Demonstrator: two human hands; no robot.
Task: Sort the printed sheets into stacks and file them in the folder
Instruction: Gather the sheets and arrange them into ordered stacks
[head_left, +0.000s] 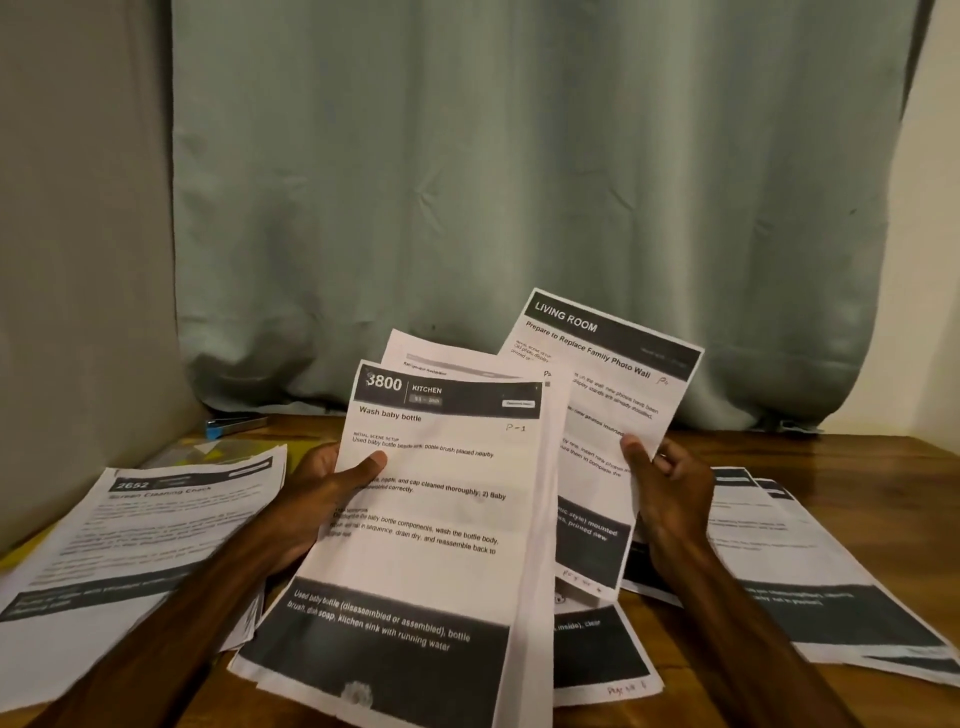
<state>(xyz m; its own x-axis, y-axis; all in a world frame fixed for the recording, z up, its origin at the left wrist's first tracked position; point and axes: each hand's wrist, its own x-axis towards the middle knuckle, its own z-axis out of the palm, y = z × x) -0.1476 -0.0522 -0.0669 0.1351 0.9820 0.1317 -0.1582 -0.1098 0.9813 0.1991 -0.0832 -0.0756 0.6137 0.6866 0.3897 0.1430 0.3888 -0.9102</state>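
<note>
The front white printed sheet (431, 509) reads "3800 KITCHEN, Wash baby bottle"; the white sheet behind it (608, 384) reads "LIVING ROOM"; the left white paper stack (140, 530) reads "2652".

White matt paper sheets with black printed bands (426, 519); brown wooden table (691, 670), smooth, slight sheen; grey-green cloth curtain (519, 182), matt, softly creased, along the table's far edge.

Sheet stacks (130, 535) left, right (810, 571) on table (852, 457)

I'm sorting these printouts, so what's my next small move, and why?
Probably pull the Living Room sheet clear with your right hand and lay it on a table stack. It already fans out from the bundle in your left hand, whose top sheet reads Kitchen.
</note>
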